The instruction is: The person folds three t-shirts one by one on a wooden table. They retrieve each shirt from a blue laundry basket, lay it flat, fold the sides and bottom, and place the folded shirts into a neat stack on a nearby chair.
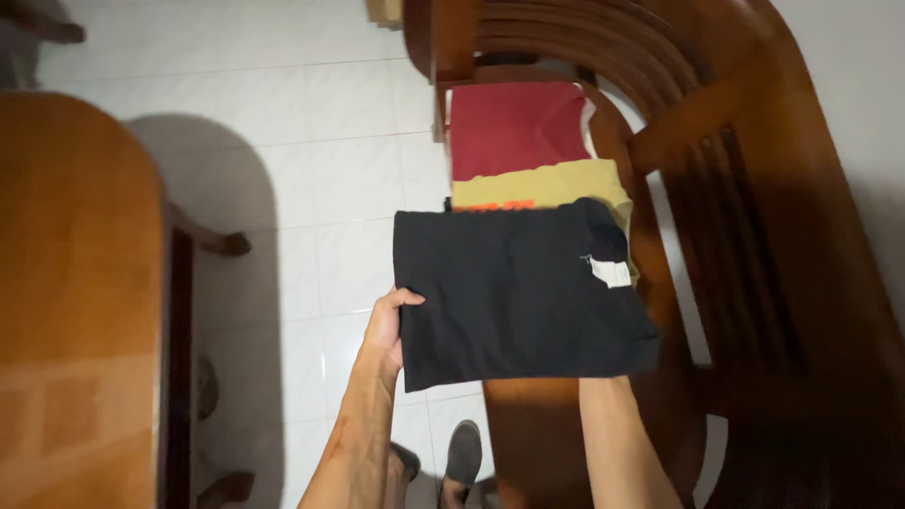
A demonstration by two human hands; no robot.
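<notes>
A folded black shirt (518, 292) with a white neck label lies flat across both my hands, held above a wooden chair seat (537, 424). My left hand (386, 325) grips its left edge, thumb on top. My right hand is hidden under the shirt; only my forearm shows below its near edge. Just beyond the black shirt, a folded tan shirt (542, 184) and a folded dark red shirt (514, 127) lie stacked on the chair.
The chair's curved wooden back and armrest (735, 170) rise to the right. A wooden table (75, 283) stands at the left on a white tiled floor (302, 151). My dark shoe (462, 452) shows at the bottom.
</notes>
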